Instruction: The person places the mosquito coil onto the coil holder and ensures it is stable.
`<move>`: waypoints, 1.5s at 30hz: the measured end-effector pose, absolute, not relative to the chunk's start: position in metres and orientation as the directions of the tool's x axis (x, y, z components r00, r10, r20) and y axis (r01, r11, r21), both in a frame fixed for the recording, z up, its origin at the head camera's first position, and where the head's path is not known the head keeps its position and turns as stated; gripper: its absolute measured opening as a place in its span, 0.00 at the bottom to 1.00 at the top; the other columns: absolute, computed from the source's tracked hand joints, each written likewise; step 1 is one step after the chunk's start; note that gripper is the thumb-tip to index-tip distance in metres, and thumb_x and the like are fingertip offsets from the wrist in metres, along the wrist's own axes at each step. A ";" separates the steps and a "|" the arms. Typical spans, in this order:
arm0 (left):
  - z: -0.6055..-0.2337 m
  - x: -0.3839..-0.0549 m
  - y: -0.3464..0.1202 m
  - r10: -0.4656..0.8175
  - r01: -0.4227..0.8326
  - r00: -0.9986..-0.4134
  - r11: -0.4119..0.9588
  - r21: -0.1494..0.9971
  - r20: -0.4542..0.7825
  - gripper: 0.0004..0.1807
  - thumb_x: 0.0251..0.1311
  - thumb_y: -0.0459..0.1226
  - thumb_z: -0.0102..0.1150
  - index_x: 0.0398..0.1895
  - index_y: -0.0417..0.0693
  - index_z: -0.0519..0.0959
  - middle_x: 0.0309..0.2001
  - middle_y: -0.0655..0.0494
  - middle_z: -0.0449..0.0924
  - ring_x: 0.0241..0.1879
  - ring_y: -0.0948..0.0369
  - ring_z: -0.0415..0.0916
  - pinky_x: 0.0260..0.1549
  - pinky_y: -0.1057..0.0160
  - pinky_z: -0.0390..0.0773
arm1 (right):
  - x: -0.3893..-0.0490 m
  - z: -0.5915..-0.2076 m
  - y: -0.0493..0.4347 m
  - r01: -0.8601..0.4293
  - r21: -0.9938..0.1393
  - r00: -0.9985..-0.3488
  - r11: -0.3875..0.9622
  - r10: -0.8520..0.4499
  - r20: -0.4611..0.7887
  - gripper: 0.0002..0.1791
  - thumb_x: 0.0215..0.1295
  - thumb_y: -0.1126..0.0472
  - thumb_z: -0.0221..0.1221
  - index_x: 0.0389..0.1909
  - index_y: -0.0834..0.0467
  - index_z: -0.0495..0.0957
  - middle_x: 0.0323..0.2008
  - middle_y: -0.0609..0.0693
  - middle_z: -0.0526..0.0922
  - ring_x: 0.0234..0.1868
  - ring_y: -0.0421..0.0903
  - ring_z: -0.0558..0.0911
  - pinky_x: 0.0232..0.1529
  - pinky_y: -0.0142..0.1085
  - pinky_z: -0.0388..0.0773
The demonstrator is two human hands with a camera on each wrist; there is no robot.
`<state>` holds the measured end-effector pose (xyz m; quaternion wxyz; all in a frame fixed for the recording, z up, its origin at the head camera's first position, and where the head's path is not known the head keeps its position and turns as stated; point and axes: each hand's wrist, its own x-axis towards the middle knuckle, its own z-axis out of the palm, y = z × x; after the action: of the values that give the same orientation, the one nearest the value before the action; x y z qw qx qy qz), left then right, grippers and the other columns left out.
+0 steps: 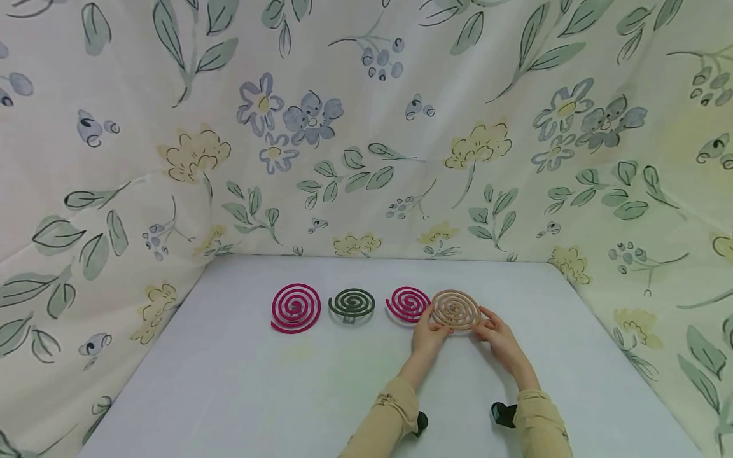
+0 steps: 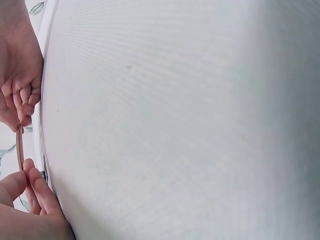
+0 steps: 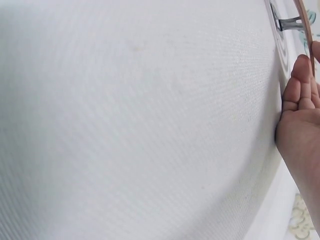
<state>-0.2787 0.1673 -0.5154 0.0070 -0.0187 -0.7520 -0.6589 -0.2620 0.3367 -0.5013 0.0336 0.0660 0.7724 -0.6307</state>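
Observation:
In the head view, a tan mosquito coil [image 1: 454, 308] is at the right end of a row of coils, with a hand on each side. My left hand [image 1: 428, 338] pinches its left edge, thumb along the near rim. On the opposite side, my right hand [image 1: 505, 342] grips the edge between thumb and fingers. The left wrist view catches the coil edge-on as a thin brown band [image 2: 20, 150] between both hands. A small metal stand [image 3: 291, 23] shows beneath the coil in the right wrist view. Beside the left fingertips lies a magenta coil [image 1: 408, 304].
Farther left are a dark green coil [image 1: 352, 302] raised on a small metal stand and another magenta coil [image 1: 295, 308]. All are on a white table [image 1: 258, 394]. Floral cloth [image 1: 366, 191] hangs behind the table and along its sides.

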 end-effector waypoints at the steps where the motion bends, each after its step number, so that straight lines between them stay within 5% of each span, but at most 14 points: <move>1: -0.515 -0.279 0.167 0.021 0.039 -0.999 0.134 0.990 0.037 0.33 0.50 0.27 0.64 0.63 0.41 0.68 0.23 0.47 0.84 0.23 0.64 0.80 0.26 0.74 0.69 | -0.262 -0.502 0.337 0.145 -0.971 -0.989 0.192 0.063 -0.135 0.38 0.66 0.64 0.54 0.72 0.66 0.46 0.29 0.34 0.74 0.32 0.31 0.73 0.39 0.25 0.70; 45: -0.510 -0.275 0.165 0.036 0.039 -0.999 0.132 0.991 0.035 0.33 0.50 0.27 0.63 0.63 0.41 0.68 0.24 0.46 0.84 0.23 0.64 0.80 0.25 0.74 0.68 | -0.262 -0.502 0.338 0.163 -0.967 -0.985 0.196 0.095 -0.146 0.37 0.66 0.64 0.54 0.72 0.64 0.48 0.28 0.35 0.73 0.31 0.31 0.72 0.39 0.25 0.69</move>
<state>-0.2749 0.1648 -0.5099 0.0010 -0.0251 -0.7522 -0.6584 -0.2617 0.3377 -0.5015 0.0268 0.0834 0.7729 -0.6285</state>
